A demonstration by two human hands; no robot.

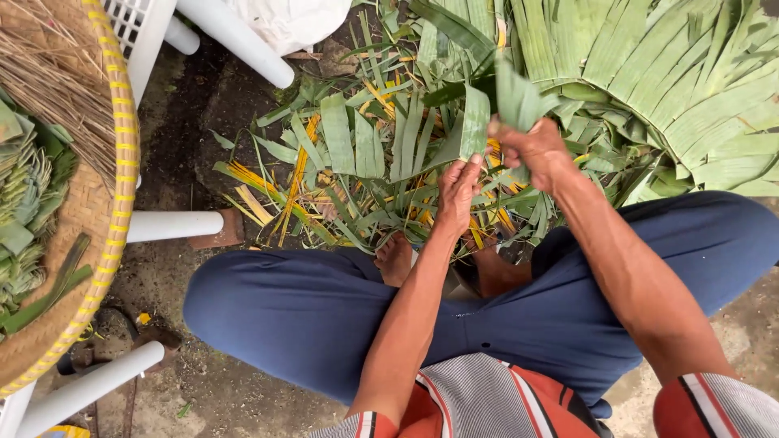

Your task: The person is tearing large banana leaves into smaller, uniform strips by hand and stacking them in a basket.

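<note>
My left hand pinches the lower end of a green leaf strip between thumb and fingers. My right hand grips the other part of the same folded leaf strip, which sticks up above my fist. Both hands are held over my crossed legs in dark blue trousers, above my bare feet. Below the hands lies a heap of cut green and yellow leaf scraps.
A round woven tray with folded leaf pieces and dry straw sits at the left on white plastic furniture legs. A stack of broad green leaves lies at the upper right. The ground is dark dirt.
</note>
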